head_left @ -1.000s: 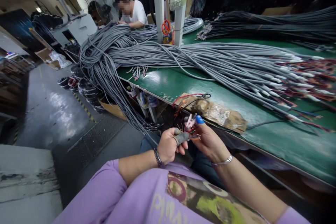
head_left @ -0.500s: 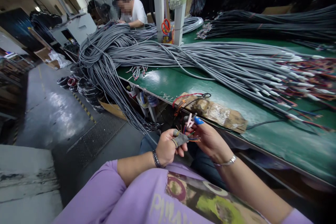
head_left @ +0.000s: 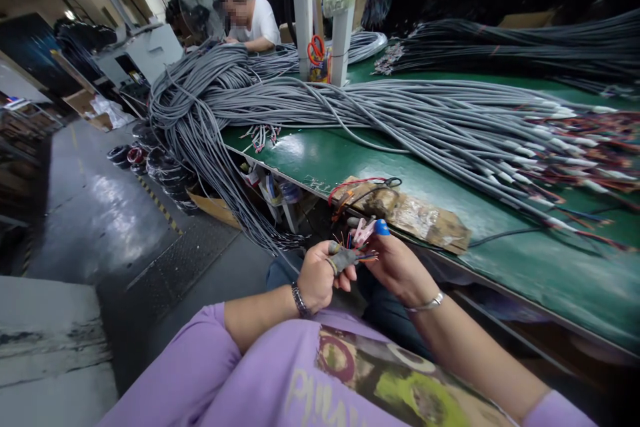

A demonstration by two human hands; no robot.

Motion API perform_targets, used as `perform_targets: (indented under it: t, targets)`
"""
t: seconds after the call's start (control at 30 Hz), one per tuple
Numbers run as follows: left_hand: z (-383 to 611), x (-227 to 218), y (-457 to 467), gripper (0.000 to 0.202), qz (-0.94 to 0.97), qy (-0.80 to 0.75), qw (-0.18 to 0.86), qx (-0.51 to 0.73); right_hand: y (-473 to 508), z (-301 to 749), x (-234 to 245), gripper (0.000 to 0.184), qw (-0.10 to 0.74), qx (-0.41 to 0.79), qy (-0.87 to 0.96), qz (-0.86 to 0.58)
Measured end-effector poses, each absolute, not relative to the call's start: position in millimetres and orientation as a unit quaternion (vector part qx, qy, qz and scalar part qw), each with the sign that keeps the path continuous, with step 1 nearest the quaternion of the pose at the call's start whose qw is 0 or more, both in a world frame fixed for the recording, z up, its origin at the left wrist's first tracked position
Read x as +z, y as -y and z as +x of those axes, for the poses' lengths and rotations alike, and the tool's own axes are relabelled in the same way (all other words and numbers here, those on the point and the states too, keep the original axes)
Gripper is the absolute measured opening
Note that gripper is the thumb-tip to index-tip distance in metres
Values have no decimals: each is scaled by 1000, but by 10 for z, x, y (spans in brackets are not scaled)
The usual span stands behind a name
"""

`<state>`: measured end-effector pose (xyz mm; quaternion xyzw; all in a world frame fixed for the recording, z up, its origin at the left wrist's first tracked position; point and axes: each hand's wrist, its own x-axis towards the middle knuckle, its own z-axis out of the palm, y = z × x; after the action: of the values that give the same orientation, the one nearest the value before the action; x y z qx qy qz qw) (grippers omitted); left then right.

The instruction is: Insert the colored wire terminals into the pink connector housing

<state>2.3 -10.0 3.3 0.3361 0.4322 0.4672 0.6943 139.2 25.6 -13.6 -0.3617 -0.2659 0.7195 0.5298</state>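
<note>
My left hand (head_left: 317, 280), closed with worn grey covers on thumb and finger, grips the thin coloured wires (head_left: 369, 256) at a cable end. Their bare tips fan out past the fingertips, some upward and some to the right. Close beside it, my right hand (head_left: 400, 270) is closed with a blue cover on the thumb. Between its fingers is a small pale pink clip-like piece (head_left: 364, 232), touching or almost touching the wires. The exact kind of this piece is too small to tell. Both hands are above my lap, just off the bench edge.
Long grey cables (head_left: 360, 107) with stripped ends lie across the green bench (head_left: 300, 157) and hang over its left end. A taped cardboard pad (head_left: 425, 217) sits at the near edge. A white post (head_left: 301, 7) stands behind, and a co-worker (head_left: 260, 23) sits beyond.
The pale pink piece has tilted over to the right and come lower, nearer the wires. My right hand has shifted slightly left; my left hand stays almost where it was.
</note>
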Motion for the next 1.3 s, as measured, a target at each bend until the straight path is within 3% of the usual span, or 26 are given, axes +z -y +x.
perform_targets:
  t: [0.43, 0.9, 1.17, 1.3]
  targets:
    - [29, 13, 92, 35, 317, -452, 687, 472, -285, 1347, -157, 35, 563, 717, 214, -351]
    - [32, 33, 113, 27, 350, -462, 678, 452, -236, 1346, -117, 37, 560, 731, 182, -346]
    - [-25, 24, 184, 28, 362, -466, 677, 439, -59, 1525, -57, 48, 453, 765, 287, -356]
    - [-24, 31, 205, 28, 385, -479, 668, 420, 18, 1520, -14, 36, 438, 718, 366, -398]
